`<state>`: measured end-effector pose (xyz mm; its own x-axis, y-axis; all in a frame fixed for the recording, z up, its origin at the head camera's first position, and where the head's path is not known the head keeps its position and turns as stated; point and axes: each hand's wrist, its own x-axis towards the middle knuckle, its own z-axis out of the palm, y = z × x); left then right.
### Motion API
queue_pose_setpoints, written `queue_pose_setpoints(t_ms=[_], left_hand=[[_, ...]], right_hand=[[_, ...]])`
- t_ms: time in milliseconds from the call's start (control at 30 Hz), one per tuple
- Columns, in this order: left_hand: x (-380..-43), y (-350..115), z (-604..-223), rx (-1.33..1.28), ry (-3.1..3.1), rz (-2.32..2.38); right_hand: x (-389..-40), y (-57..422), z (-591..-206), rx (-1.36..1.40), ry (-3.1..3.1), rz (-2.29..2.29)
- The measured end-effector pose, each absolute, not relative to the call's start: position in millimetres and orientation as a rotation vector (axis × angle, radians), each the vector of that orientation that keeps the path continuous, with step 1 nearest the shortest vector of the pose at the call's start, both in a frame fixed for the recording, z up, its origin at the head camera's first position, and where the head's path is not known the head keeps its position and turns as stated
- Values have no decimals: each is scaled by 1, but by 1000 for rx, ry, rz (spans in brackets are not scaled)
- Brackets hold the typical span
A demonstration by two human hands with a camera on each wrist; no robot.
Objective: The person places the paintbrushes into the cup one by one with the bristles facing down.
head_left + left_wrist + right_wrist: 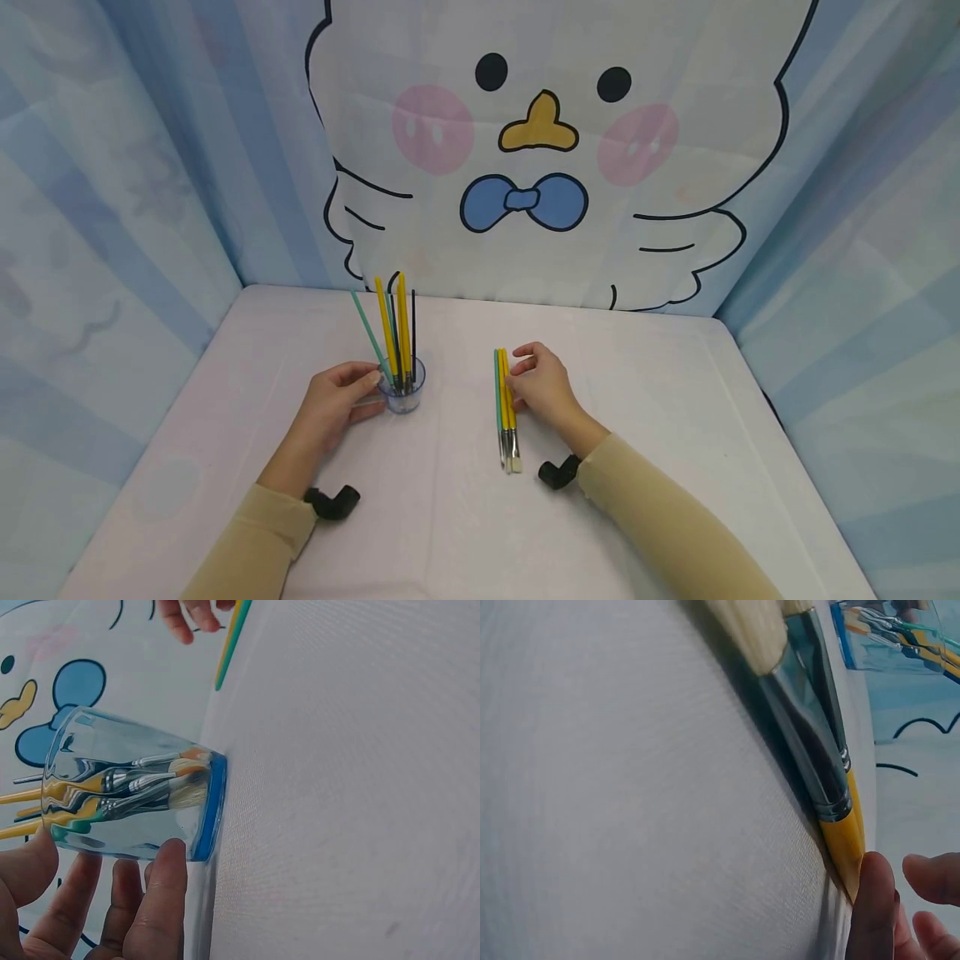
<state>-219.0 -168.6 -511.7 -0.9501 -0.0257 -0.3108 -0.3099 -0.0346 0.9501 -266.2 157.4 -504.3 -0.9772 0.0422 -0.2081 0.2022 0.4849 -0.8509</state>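
A clear cup [405, 400] with a blue base stands upright, several paintbrushes [403, 333] in it with bristles down. Its left side is held by my left hand [337, 404], thumb near the rim and fingers along the wall; some fingertips are hidden behind it in the left wrist view. One green paintbrush [498, 392] and two yellow paintbrushes [508, 400] lie side by side, bristles toward me. My right hand [543, 383] is at the right side of these. In the right wrist view a finger [874, 900] touches a yellow handle, the thumb apart from it.
A pale cloth covers the table [442, 517]. Behind it hangs a curtain [540, 258] with a cartoon face, and striped curtains [112, 292] enclose the sides. Each wrist wears a black camera mount [333, 503].
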Motion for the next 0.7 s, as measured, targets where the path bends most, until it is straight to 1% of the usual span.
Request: queue_pose_setpoints(t_ms=[300,700], left_hand=[[-220,-168,-512,-385,2027,2089],[-221,-169,-512,-370,2033,2084]], right_hand=[[-266,160,-508,214,2620,-1339],[-269,158,-509,189,2658,-1248]])
